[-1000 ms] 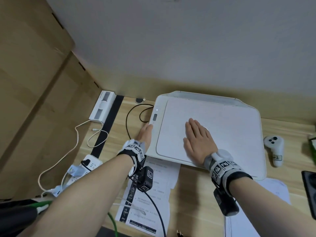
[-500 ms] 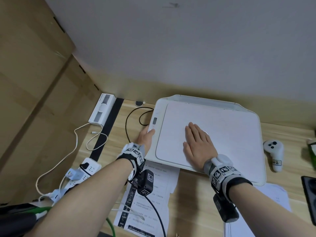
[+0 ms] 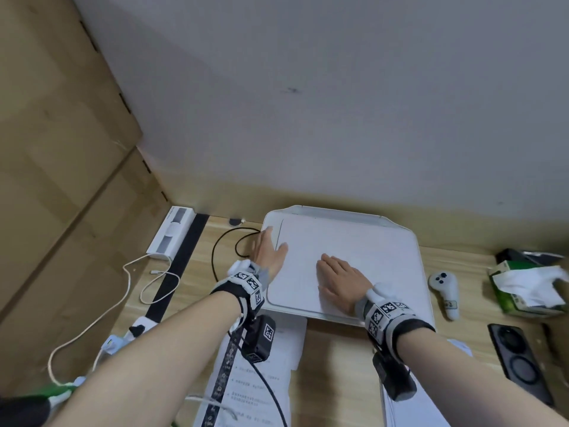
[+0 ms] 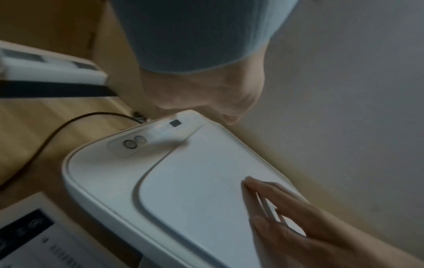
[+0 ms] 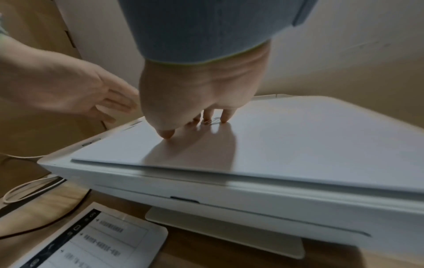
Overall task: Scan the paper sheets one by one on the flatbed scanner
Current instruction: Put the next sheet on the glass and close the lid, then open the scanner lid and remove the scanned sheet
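Observation:
The white flatbed scanner [image 3: 378, 238] sits on the wooden desk with its lid [image 4: 195, 190] down. My right hand [image 3: 337, 277] lies flat on the lid, its fingertips [image 5: 223, 117] pressing the surface. My left hand [image 3: 268, 251] is open at the scanner's left edge, fingers straight over the far end of the control strip [image 4: 146, 140]. Whether a finger touches a button is hidden. A printed sheet [image 3: 258, 383] lies on the desk in front of the scanner, under my left forearm. More white sheets [image 3: 431, 408] lie at the front right.
Left of the scanner are a black cable [image 3: 221, 251], a white charging cord [image 3: 132, 282] and a white box [image 3: 172, 232]. To its right lie a white controller [image 3: 445, 292], a green tissue pack [image 3: 529, 285] and a black device [image 3: 517, 359]. Cardboard panels [image 3: 61, 180] close the left side.
My left hand has slid from the scanner's front-left corner farther back along the left edge onto the control strip. The right hand stays flat on the lid.

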### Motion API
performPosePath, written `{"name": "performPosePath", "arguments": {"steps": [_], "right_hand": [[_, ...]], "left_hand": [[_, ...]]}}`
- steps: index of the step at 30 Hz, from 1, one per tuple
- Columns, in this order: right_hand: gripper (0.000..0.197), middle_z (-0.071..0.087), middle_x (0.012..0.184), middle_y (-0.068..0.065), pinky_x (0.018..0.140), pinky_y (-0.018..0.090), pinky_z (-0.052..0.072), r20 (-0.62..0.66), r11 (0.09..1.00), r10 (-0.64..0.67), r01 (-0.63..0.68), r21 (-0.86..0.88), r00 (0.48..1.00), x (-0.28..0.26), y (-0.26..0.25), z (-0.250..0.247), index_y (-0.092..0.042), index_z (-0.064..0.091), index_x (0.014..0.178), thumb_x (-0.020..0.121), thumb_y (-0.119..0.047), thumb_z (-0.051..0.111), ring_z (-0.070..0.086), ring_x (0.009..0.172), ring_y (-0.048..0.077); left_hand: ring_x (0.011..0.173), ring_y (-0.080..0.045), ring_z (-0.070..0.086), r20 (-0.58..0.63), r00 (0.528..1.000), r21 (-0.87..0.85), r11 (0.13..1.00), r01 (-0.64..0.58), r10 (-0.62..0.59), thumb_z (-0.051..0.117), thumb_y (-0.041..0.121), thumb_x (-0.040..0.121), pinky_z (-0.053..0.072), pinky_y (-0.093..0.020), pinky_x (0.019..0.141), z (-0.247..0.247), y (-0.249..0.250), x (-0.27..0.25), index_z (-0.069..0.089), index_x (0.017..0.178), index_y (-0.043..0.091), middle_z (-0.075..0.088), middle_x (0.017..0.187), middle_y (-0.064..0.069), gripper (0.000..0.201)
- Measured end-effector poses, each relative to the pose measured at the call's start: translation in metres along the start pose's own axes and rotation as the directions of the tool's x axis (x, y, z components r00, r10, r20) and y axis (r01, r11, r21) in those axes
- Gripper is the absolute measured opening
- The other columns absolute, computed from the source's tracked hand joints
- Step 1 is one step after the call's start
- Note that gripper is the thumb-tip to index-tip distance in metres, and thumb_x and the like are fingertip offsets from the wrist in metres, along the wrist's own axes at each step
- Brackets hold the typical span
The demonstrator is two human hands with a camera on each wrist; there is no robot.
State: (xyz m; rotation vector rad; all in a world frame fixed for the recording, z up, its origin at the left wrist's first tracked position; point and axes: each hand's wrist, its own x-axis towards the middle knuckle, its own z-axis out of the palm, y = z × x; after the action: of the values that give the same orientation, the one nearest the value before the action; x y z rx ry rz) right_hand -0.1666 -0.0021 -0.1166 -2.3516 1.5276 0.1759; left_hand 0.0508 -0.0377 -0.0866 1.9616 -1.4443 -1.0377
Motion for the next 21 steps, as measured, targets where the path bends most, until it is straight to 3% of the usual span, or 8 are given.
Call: {"name": "performPosePath", "arguments": {"steps": [2,5,8,10,12,15,17,21], "right_hand": [[0.063,0.008,0.167,-0.003,0.119,0.037,0.023,0.009,1.000,0.010,-0.010,-0.025,1.000,-0.017,0.007,0.004,-0.021,0.013,0.158,0.102,-0.038,0.038,0.013,0.152,0.021],[0.062,0.011,0.166,-0.002,0.117,0.038,0.028,-0.011,0.999,0.026,-0.027,-0.020,1.000,-0.039,0.016,0.010,-0.020,0.016,0.157,0.102,-0.037,0.040,0.018,0.150,0.023],[0.061,0.018,0.164,-0.001,0.112,0.040,0.035,-0.041,0.998,0.069,-0.069,-0.004,0.997,-0.060,0.022,0.013,-0.019,0.023,0.154,0.100,-0.037,0.044,0.024,0.146,0.025],[0.059,0.023,0.161,0.000,0.107,0.040,0.039,-0.046,0.995,0.101,-0.101,0.004,0.994,-0.073,0.025,0.016,-0.017,0.028,0.151,0.098,-0.035,0.047,0.029,0.142,0.026],[0.053,0.030,0.156,0.000,0.100,0.040,0.043,-0.070,0.992,0.129,-0.128,0.018,0.989,-0.085,0.027,0.018,-0.017,0.036,0.145,0.096,-0.032,0.049,0.034,0.137,0.028],[0.043,0.039,0.144,0.000,0.093,0.038,0.044,-0.103,0.983,0.181,-0.179,0.028,0.978,-0.095,0.025,0.018,-0.018,0.046,0.134,0.096,-0.037,0.050,0.041,0.128,0.027],[0.044,0.045,0.134,0.000,0.089,0.038,0.046,-0.126,0.975,0.220,-0.213,0.061,0.967,-0.099,0.025,0.014,-0.020,0.051,0.129,0.093,-0.045,0.055,0.045,0.122,0.024],[0.049,0.051,0.113,-0.007,0.077,0.034,0.049,-0.080,0.961,0.237,-0.222,0.163,0.968,-0.098,0.026,-0.006,-0.026,0.055,0.118,0.085,-0.061,0.064,0.057,0.097,0.018]], "left_hand": [[0.144,-0.025,0.025,0.121,0.985,0.163,0.976,-0.142,0.123,0.051,0.029,0.097,0.024,-0.038,0.115,0.009,0.008,-0.009,0.027,0.152,0.018,0.030,0.157,-0.004,0.062],[0.147,-0.024,0.022,0.400,0.899,0.283,0.909,-0.305,0.177,0.056,0.030,0.094,0.023,-0.040,0.118,0.023,0.003,-0.022,0.023,0.154,0.018,0.024,0.160,-0.006,0.070],[0.151,-0.026,0.000,0.581,0.802,0.521,0.691,-0.501,0.143,0.062,0.037,0.088,0.011,-0.047,0.122,0.038,-0.011,-0.035,0.017,0.156,0.024,0.001,0.165,-0.006,0.083],[0.151,-0.028,-0.005,0.604,0.785,0.581,0.599,-0.551,0.137,0.064,0.040,0.087,0.009,-0.051,0.121,0.043,-0.017,-0.039,0.018,0.155,0.028,-0.004,0.165,-0.006,0.083],[0.151,-0.030,0.005,0.620,0.757,0.570,0.545,-0.615,0.206,0.065,0.041,0.086,0.020,-0.052,0.117,0.044,-0.017,-0.044,0.031,0.150,0.026,0.009,0.163,-0.007,0.073],[0.136,-0.030,0.032,0.643,0.651,0.561,0.330,-0.759,0.404,0.066,0.034,0.083,0.042,-0.046,0.096,0.042,-0.008,-0.050,0.048,0.129,0.019,0.038,0.144,-0.006,0.051],[0.135,-0.027,0.035,0.664,0.606,0.558,0.250,-0.792,0.438,0.067,0.026,0.082,0.043,-0.043,0.095,0.040,0.003,-0.057,0.049,0.130,0.019,0.041,0.142,-0.005,0.052],[0.130,-0.025,0.041,0.680,0.576,0.550,0.203,-0.810,0.454,0.067,0.030,0.078,0.046,-0.043,0.095,0.027,0.017,-0.058,0.049,0.132,0.020,0.045,0.141,-0.002,0.058]]}}
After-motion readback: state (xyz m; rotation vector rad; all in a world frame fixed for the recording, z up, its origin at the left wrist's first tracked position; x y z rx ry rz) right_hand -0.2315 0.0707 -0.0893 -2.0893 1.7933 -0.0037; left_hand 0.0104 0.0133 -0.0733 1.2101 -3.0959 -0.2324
